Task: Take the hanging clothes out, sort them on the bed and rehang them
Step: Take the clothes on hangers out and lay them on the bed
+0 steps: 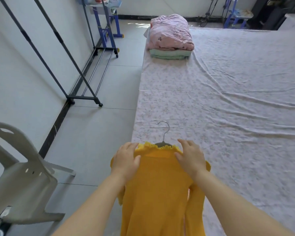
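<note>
A yellow knit top (157, 184) with a ruffled collar is on a hanger (163, 133) whose metal hook points away from me, over the near left edge of the bed (228, 99). My left hand (126, 160) grips the top's left shoulder, thumb across the front. My right hand (191, 159) lies over the right shoulder with its fingers spread. The sleeves hang down at both sides. The dark metal clothes rack (61, 48) stands bare against the left wall.
Folded pink and green bedding (170, 38) is stacked at the bed's far left corner. An overturned grey plastic chair (24, 181) lies on the tiled floor at the near left. Blue metal shelving (107, 23) stands beyond the rack.
</note>
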The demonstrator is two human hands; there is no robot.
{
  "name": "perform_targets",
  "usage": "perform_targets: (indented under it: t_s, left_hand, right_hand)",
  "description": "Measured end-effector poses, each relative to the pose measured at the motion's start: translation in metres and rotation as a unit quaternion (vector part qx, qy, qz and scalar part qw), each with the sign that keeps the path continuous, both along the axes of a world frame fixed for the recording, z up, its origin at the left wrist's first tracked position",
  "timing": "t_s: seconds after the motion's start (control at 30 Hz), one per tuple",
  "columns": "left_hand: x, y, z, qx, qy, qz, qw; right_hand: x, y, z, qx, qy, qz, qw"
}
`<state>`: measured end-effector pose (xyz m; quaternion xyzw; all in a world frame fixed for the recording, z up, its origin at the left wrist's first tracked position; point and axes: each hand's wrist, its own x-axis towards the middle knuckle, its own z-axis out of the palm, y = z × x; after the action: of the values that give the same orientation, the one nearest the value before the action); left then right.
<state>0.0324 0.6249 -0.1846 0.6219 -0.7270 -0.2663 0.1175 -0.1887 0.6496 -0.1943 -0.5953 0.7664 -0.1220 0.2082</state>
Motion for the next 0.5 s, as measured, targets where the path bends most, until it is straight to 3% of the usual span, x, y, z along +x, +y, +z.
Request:
perform_targets:
  t_s: [0.27, 0.5]
  left_hand:
    - [-0.013, -0.019, -0.014, 0.035, -0.058, 0.004, 0.998]
    - [-0.039, -0.025, -0.004, 0.008, -0.1, -0.066, 0.993]
  right_hand:
    - [-0.006, -0.007, -0.033, 0.103, -0.034, 0.035, 0.993]
    - [-0.025, 0.027, -0.025, 0.113, -0.035, -0.026, 0.993]
